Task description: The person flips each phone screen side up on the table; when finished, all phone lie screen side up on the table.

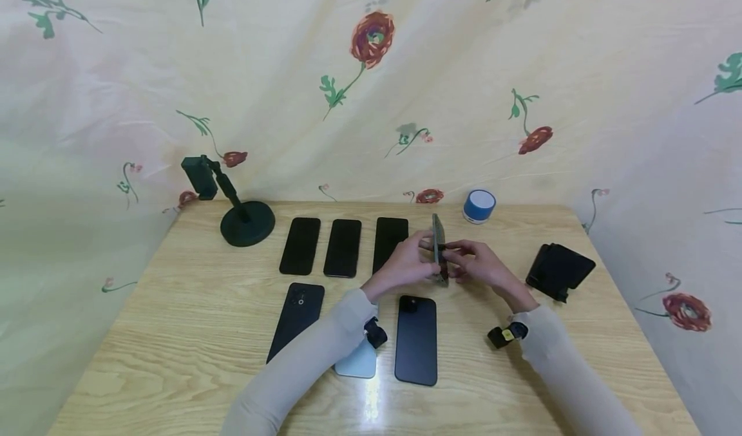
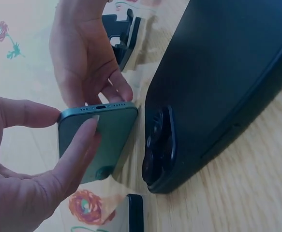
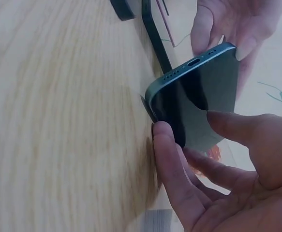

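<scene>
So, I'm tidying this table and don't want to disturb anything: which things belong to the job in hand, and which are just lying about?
Job in hand:
green phone, held by the left hand and right hand
probably the six other phones, laid flat in two rows

Seemingly just lying about:
round-based black stand
blue-and-white cylinder
black bracket-like object at right

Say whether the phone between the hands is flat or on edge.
On edge: in the head view, the phone shows as a thin strip.
</scene>
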The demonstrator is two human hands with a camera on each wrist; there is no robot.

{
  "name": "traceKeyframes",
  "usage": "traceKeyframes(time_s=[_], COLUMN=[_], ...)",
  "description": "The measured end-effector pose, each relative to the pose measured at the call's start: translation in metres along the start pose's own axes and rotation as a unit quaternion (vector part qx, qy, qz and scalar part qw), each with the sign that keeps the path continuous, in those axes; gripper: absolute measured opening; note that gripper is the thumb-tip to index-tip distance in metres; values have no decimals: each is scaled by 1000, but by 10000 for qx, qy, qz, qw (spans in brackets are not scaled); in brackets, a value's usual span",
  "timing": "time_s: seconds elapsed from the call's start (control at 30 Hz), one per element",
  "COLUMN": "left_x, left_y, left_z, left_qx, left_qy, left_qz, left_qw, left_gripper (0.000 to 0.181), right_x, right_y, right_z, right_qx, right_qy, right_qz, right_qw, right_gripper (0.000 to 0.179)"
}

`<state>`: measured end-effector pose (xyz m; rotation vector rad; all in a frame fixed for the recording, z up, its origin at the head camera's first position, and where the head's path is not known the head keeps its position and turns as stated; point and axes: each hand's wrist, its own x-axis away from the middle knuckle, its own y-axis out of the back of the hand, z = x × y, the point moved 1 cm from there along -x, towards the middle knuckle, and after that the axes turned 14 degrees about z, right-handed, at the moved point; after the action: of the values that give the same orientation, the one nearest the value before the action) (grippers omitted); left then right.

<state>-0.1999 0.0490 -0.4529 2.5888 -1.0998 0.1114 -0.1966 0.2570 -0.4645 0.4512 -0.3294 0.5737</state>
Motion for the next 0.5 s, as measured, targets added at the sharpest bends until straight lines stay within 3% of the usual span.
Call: traceKeyframes(time_s=[0.23, 0.5], left_x=[3, 3], left_y=[5, 10], left_z=[9, 17], left_qx=[363, 250], left_qy=[137, 476], left_qz=[43, 17], left_qw=[9992, 9986], left_gripper=[73, 77], right_x=[3, 3], right_y=[-2, -2], right_z=[0, -2], right_qx=[247, 484], right_qy=[-255, -351], right_qz=[-206, -413], right_qw=[9992, 9974], right_gripper=[63, 68])
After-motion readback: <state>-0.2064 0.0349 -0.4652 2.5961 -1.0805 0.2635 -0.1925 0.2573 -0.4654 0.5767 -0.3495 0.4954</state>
